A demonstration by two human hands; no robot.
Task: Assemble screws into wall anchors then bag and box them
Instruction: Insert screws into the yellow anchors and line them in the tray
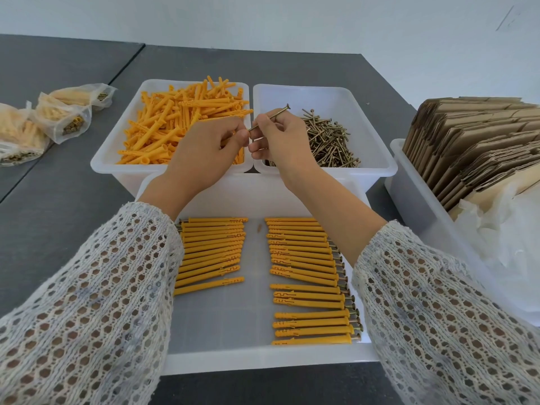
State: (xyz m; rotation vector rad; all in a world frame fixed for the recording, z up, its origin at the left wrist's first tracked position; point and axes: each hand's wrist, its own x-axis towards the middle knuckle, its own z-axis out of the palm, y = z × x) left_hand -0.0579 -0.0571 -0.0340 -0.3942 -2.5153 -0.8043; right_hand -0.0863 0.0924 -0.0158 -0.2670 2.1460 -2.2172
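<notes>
My right hand (276,138) pinches a long brass screw (277,114), its head pointing up and to the right. The screw's tip meets my left hand (204,147), whose fingers curl round an orange wall anchor (230,135) that is mostly hidden in the grip. Both hands hover over the gap between a white bin of loose orange anchors (163,127) and a white bin of loose screws (330,138). Below my wrists, a shallow white tray (257,358) holds two rows of assembled anchors (304,276), the right row with screw heads showing.
Several filled plastic bags (64,115) lie on the grey table (58,200) at the far left. At the right, a white bin (415,194) holds flattened cardboard boxes (473,141) and crumpled clear plastic (502,226). A white wall stands behind the table.
</notes>
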